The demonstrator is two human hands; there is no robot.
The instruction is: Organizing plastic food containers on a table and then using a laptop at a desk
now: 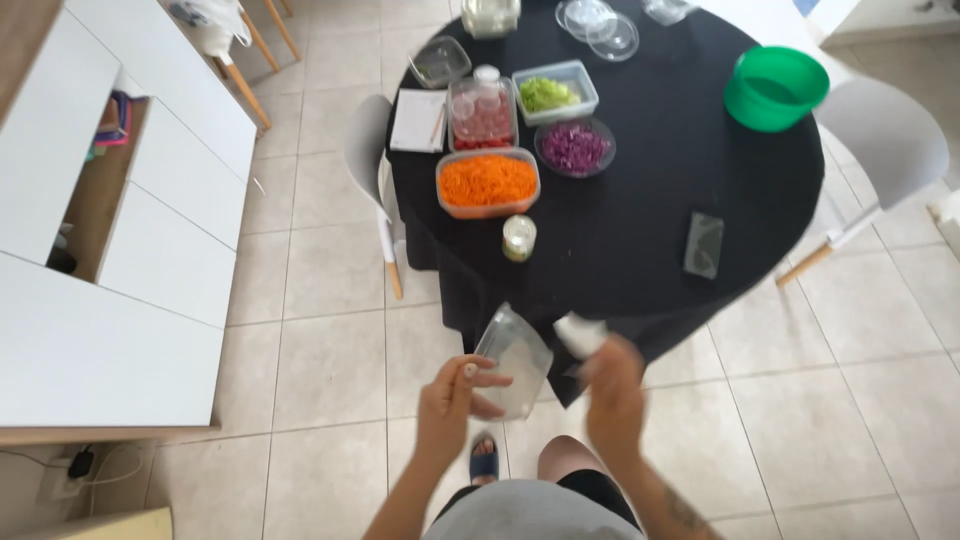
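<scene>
Your left hand (452, 400) is closing thumb-over-fingers on the lower edge of a clear plastic container (512, 358), held tilted in the air over the floor tiles (330, 360), just off the near edge of the black round table (640, 230). Your right hand (610, 385) is blurring, seemingly pinching something small and white (580, 333) — I can't tell how tightly. With that light one-edge grip, the container is risking slipping to the tiles, or swinging into the small jar (519, 238) nearby.

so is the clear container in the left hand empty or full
Empty, it seems: the floor tiles show through the clear container that the left hand holds tilted. The right hand is blurred.
</scene>
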